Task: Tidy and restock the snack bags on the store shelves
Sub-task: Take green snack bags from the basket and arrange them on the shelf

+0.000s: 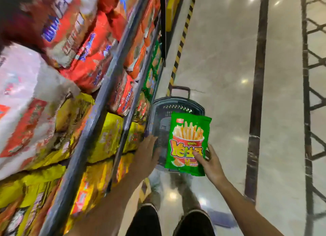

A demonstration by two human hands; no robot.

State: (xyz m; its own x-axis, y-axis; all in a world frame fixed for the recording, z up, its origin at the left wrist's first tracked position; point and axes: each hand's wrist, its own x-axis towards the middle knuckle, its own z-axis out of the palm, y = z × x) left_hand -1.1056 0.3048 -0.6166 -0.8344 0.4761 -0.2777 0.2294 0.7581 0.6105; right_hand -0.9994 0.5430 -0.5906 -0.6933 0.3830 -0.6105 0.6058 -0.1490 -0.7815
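Right hand [210, 162]: pinches the lower right corner of a green snack bag [187, 142], thumb on the printed front, fingers behind. Bag held upright in the air, picture of fries in a red cup facing the camera; it hangs over the near part of a dark plastic basket [176, 103] and hides much of the basket's inside.

Left hand [146, 154]: fingers straight and together, holding nothing, stretched toward the lower shelf edge, just left of the green bag; blurred, so contact with shelf or basket cannot be told.

Basket stands on the glossy floor [220, 59] beside the shelf foot, its pull handle [180, 90] on the far side.

Left of scene: shelf unit [112, 73] with grey rails. Red bags [88, 59] fill the upper tiers, yellow bags [104, 139] the lower ones, a white pack [23, 98] at near left. All heavily blurred; print unreadable.

A yellow-and-black striped strip [183, 35] runs along the floor past the shelf end. Two dark shoes [192, 221] at the bottom edge.
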